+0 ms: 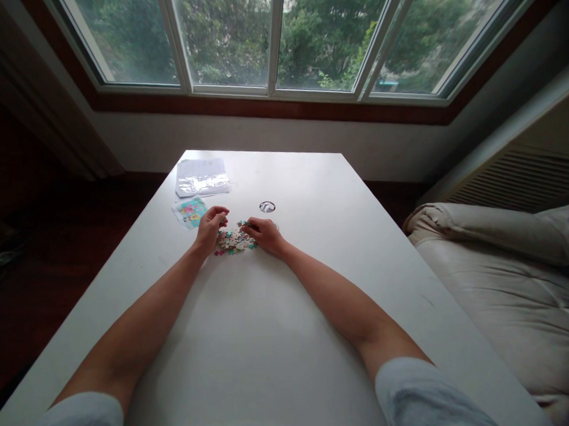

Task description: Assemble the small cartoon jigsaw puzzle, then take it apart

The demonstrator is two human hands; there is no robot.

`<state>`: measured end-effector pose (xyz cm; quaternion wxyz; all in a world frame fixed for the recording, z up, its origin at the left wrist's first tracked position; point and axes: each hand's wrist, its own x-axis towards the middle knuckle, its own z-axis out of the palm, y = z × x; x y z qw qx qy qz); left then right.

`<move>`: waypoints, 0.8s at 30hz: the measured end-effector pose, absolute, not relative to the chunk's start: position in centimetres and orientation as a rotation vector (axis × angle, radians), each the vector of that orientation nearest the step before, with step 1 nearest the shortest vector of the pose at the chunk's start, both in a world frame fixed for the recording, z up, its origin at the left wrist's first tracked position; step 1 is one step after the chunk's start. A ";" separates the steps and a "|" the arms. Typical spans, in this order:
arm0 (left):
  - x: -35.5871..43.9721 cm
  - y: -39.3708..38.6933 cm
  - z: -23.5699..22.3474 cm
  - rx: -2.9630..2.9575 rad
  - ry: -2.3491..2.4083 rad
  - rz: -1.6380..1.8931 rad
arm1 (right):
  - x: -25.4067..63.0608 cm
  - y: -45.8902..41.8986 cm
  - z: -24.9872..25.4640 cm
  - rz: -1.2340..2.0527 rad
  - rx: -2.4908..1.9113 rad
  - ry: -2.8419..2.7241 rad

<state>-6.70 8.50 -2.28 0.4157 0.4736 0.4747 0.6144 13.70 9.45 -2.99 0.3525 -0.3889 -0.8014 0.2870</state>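
A small heap of jigsaw puzzle pieces [233,242] in mixed colours lies on the white table [254,354]. My left hand [211,229] is at the heap's left side, its fingers curled in towards the thumb; whatever they may hold is too small to make out. On the opposite side, my right hand [266,234] pinches a greenish puzzle piece [242,223] between thumb and fingertips, just over the heap's far right edge. A colourful picture sheet [191,212] lies just beyond my left hand.
A clear plastic sleeve with white paper [201,177] lies at the table's far left corner. Beyond my right hand is a round dark-rimmed object [267,207]. A window [275,42] faces the table, and a cushioned pale seat [503,290] stands on the right.
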 end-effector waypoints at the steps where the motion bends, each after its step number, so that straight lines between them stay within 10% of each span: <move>1: -6.7 8.5 -2.3 1.188 1.194 1.550 | 13.7 9.4 -3.0 0.747 -1.001 -2.082; 24: -6.9 8.8 -2.6 1.143 1.321 1.690 | 11.2 5.2 -1.4 0.134 -0.979 -2.612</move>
